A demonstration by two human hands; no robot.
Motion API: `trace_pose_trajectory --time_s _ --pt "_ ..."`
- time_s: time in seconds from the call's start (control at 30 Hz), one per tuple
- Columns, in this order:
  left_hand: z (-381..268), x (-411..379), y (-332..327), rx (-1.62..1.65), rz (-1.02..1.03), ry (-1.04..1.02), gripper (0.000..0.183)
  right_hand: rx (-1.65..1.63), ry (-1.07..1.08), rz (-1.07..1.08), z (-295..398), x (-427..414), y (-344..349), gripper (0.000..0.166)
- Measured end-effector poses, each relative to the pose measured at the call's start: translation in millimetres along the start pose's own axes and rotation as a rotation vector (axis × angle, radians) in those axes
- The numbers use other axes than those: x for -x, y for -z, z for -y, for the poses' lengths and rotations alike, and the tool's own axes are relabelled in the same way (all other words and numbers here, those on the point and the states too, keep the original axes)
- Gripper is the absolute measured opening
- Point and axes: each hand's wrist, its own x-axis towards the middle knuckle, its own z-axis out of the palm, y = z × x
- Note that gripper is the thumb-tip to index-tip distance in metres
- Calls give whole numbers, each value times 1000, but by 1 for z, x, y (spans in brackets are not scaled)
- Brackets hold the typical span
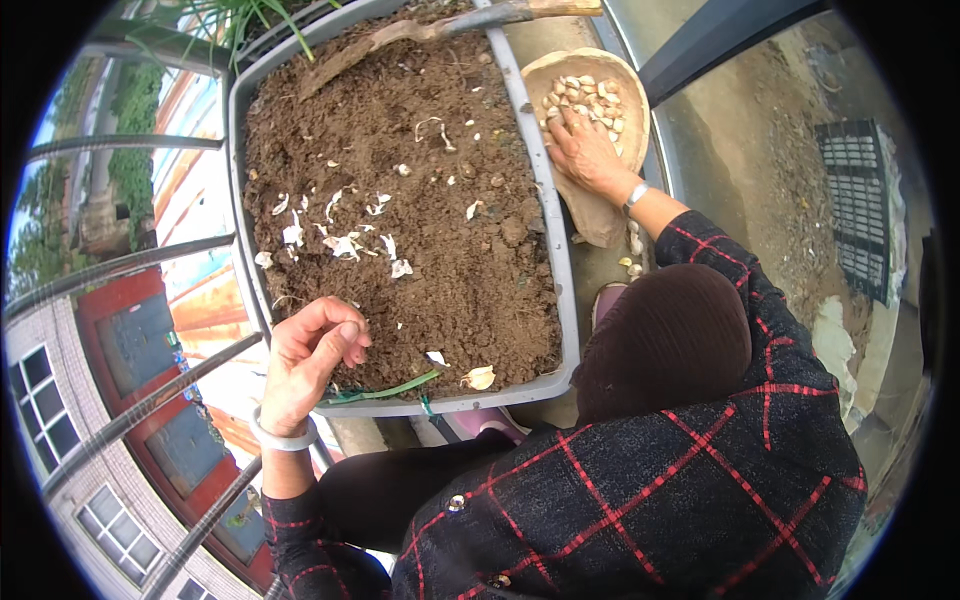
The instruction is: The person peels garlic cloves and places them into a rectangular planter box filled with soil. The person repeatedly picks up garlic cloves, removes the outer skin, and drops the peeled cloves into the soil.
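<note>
My right hand [589, 154] reaches into a gourd-shaped scoop [592, 214] to the right of the planter, its fingertips among several garlic cloves [600, 97]. Whether it holds a clove is hidden. Over the near left corner of the planter [544, 202], my left hand [322, 352] is raised with curled fingers and the thumb against them; no object shows between them. Brown soil [450, 300] fills the grey planter. White papery garlic skins [345, 246] lie scattered on it, and a larger piece of skin [478, 377] rests near the front rim.
A wooden-handled digging tool [465, 21] lies across the planter's far end. Metal railings [135, 262] run along the left. Several more cloves [635, 244] lie on the ground below the scoop. A dark crate [855, 202] stands at the right, and green leaves [262, 22] hang at the far left.
</note>
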Motion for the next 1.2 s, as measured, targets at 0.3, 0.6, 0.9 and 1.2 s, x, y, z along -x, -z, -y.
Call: trace_pose_trajectory --time_s 0.3,0.6,0.9,1.2 --pt "-1 6 -5 8 -63 51 10 -139 -94 92 9 -7 -16 43" --pt "-6 -9 -10 54 -32 80 11 -236 -34 140 -16 -24 -11 23" --pt "-3 -21 -11 182 21 34 10 -1257 -729 220 -36 -45 30 17" --pt "8 -24 -12 668 45 -23 19 -1733 -338 223 20 -49 173 32"
